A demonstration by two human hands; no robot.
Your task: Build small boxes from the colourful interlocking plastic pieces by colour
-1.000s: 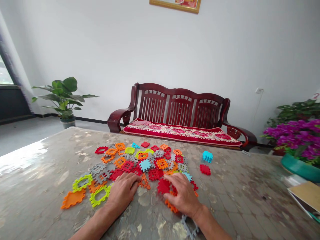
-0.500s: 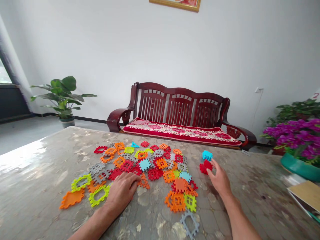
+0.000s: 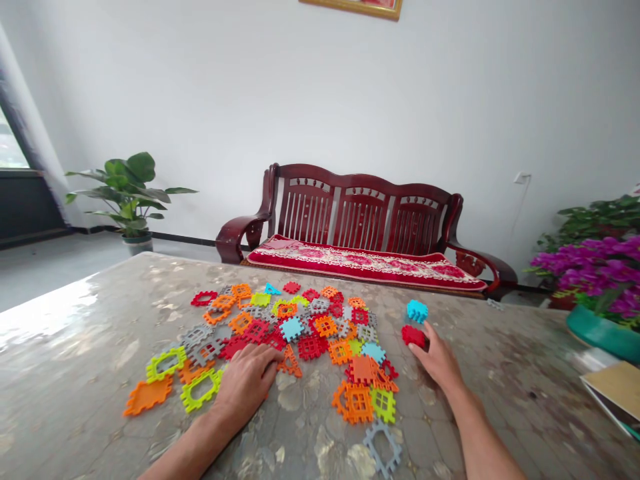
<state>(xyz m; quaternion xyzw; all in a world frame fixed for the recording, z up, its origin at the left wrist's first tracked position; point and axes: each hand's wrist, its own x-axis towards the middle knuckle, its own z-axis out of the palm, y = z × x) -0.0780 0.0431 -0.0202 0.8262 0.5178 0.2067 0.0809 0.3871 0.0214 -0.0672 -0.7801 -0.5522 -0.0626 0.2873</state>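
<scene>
Several flat interlocking plastic tiles in orange, red, grey, green and blue lie spread on the marbled table. My left hand rests palm down, fingers flat, on the near edge of the pile, next to an orange triangle tile. My right hand lies to the right of the pile, fingertips touching a small stack of red tiles. Just behind it sits a small blue tile stack. A grey tile lies near my right forearm.
A teal pot of purple flowers and a book stand at the table's right edge. A dark wooden bench with a red cushion is behind the table. A leafy potted plant stands at the left wall.
My right hand lifted a red tile from the pile, carried it right and set it on the red stack beside the blue one. My left hand has stayed put.
</scene>
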